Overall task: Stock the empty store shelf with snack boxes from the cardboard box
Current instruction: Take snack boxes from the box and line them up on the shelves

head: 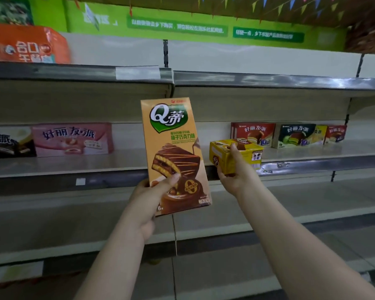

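We're holding orange snack box (174, 154) upright, left hand (154, 191) grip clamped at bottom corner; right hand (236, 176) grip clamping yellow snack box (236, 155) over shelf (312, 156) edge. Light, stiff cardboard, we judge.

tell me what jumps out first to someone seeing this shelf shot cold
The tall orange snack box at centre, held upright by its lower corner in the left hand, draws the eye first. Just to its right, the right hand grips a smaller yellow box at the edge of the middle shelf. That shelf carries only a few pie boxes, a pink one at left.
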Motion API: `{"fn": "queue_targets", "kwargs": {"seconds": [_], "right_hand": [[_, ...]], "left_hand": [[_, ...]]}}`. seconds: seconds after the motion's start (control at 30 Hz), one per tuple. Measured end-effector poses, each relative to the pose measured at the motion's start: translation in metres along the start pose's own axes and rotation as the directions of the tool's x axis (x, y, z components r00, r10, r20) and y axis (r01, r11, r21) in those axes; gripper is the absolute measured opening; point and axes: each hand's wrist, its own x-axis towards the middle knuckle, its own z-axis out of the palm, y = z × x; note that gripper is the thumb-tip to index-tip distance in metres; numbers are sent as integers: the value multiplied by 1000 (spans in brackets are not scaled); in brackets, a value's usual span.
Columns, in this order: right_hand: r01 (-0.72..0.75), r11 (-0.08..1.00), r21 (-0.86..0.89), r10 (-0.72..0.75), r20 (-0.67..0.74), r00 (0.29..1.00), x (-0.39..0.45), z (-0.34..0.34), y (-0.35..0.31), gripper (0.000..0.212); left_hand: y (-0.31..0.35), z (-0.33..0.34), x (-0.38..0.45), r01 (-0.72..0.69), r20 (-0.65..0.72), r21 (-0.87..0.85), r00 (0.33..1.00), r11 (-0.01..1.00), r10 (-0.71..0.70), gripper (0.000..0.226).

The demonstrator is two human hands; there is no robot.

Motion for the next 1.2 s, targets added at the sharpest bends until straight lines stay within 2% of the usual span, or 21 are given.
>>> {"fn": "queue_targets", "kwargs": {"seconds": [0.17, 0.33, 0.4, 0.47, 0.53, 0.57, 0.63, 0.73, 0.8, 0.83, 0.87, 0.9, 0.93, 0.97, 1.0, 1.03, 1.07, 1.1, 1.13, 1.17, 1.2], "right_hand": [[36, 999, -9, -36, 32, 999, 25, 1, -9, 56], [-36, 996, -81, 37, 19, 999, 13, -5, 2, 54], [-35, 988, -152, 47, 73, 996, -4, -6, 10, 37], [-88, 977, -193, 128, 209, 969, -21, -4, 15, 23], [-122, 963, -240, 197, 320, 927, -37, 3, 16, 34], [-118, 959, -259, 209, 356, 911, -43, 6, 15, 42], [-112, 950, -290, 231, 415, 880, -50, 13, 12, 55], [-115, 917, -382, 306, 489, 817, -51, 17, 7, 76], [-101, 873, -477, 378, 531, 759, -51, 16, 4, 86], [-93, 858, -506, 401, 545, 736, -51, 15, 5, 85], [-82, 853, -516, 404, 552, 729, -51, 14, 7, 76], [-75, 856, -512, 393, 551, 736, -50, 14, 10, 64], [-71, 865, -496, 373, 543, 752, -50, 14, 13, 51], [-57, 880, -471, 336, 533, 777, -48, 14, 16, 42], [-22, 894, -447, 288, 536, 794, -47, 14, 19, 36], [29, 905, -424, 232, 550, 802, -45, 15, 20, 33], [81, 911, -404, 177, 561, 809, -42, 15, 22, 32], [135, 912, -388, 118, 562, 818, -41, 16, 23, 35], [184, 909, -374, 61, 555, 830, -39, 16, 25, 42], [223, 904, -364, 14, 547, 837, -38, 16, 27, 48], [252, 900, -355, -20, 544, 839, -37, 16, 28, 49]], "left_hand": [[-2, 14, 10, 30, -52, -56, 998, 998, -33, 59], [-2, 12, 14, 11, -85, -34, 996, 999, -14, 52], [-1, 2, 14, -40, -123, 47, 991, 998, 45, 40], [2, -12, 11, -118, -203, 187, 967, 975, 156, 41], [7, -30, 8, -193, -289, 398, 901, 897, 323, 58], [9, -38, 7, -221, -319, 521, 846, 824, 428, 63], [15, -54, 4, -254, -287, 766, 687, 591, 668, 65], [19, -81, 4, -265, 36, 960, 437, 91, 899, 68], [19, -96, 5, -238, 290, 940, 182, -244, 939, 53], [20, -103, 7, -205, 382, 910, 71, -361, 922, 40], [22, -106, 7, -176, 442, 883, 1, -435, 897, 31], [24, -108, 9, -162, 481, 863, -28, -479, 876, 30], [27, -109, 9, -155, 505, 852, -15, -501, 863, 35], [30, -108, 9, -167, 514, 848, 38, -502, 857, 46], [33, -107, 7, -199, 502, 858, 135, -473, 854, 61], [36, -108, 4, -248, 453, 885, 275, -393, 848, 80], [39, -108, 0, -298, 357, 924, 448, -239, 820, 103], [41, -109, -4, -341, 228, 940, 632, 2, 741, 122], [43, -107, -11, -364, 108, 879, 781, 308, 614, 134], [44, -105, -14, -363, 36, 706, 876, 608, 482, 141], [43, -105, -15, -344, 7, 460, 923, 819, 384, 145]]}}
